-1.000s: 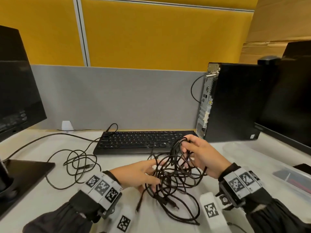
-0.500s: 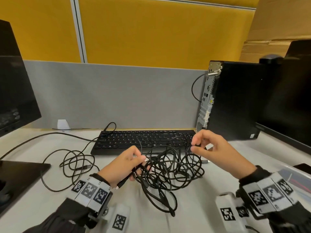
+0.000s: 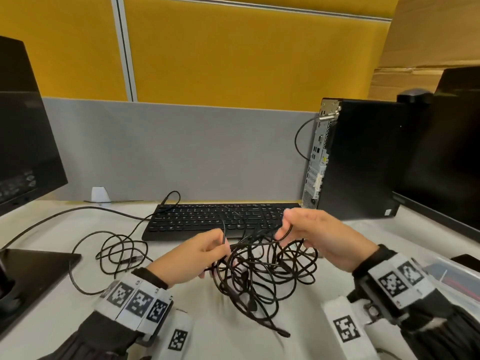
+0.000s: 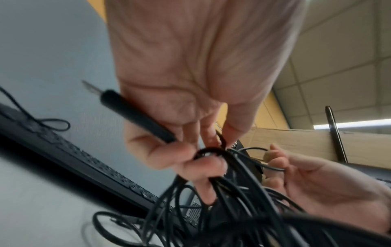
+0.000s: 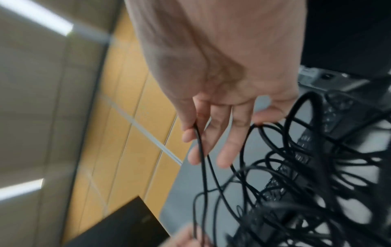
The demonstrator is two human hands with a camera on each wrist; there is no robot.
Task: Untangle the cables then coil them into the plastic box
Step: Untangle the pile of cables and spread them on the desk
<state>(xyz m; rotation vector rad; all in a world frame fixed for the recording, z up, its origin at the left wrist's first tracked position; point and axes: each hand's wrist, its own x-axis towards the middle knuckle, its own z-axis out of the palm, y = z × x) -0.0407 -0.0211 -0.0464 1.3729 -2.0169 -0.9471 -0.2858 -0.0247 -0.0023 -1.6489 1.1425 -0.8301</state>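
Note:
A tangle of black cables [image 3: 262, 276] hangs between my two hands above the white desk, its lowest loop and a plug [image 3: 281, 333] trailing toward me. My left hand [image 3: 205, 253] grips the left side of the bundle; in the left wrist view its fingers [image 4: 186, 167] curl round several strands and a black connector [image 4: 135, 117]. My right hand [image 3: 304, 232] holds strands at the upper right; in the right wrist view a thin cable [image 5: 201, 158] runs between its fingers [image 5: 226, 150]. The clear plastic box [image 3: 452, 279] sits at the right edge, partly cut off.
A black keyboard [image 3: 218, 219] lies just behind the hands, and its own loose cable [image 3: 114, 255] loops on the desk to the left. A computer tower [image 3: 358, 159] and a monitor [image 3: 452, 152] stand at the right. Another monitor [image 3: 23, 152] and its base [image 3: 31, 276] occupy the left.
Both hands have lifted the tangle off the desk and drawn it toward me. The right hand has risen from the heap and pulls strands up and to the right; the left has shifted its grip.

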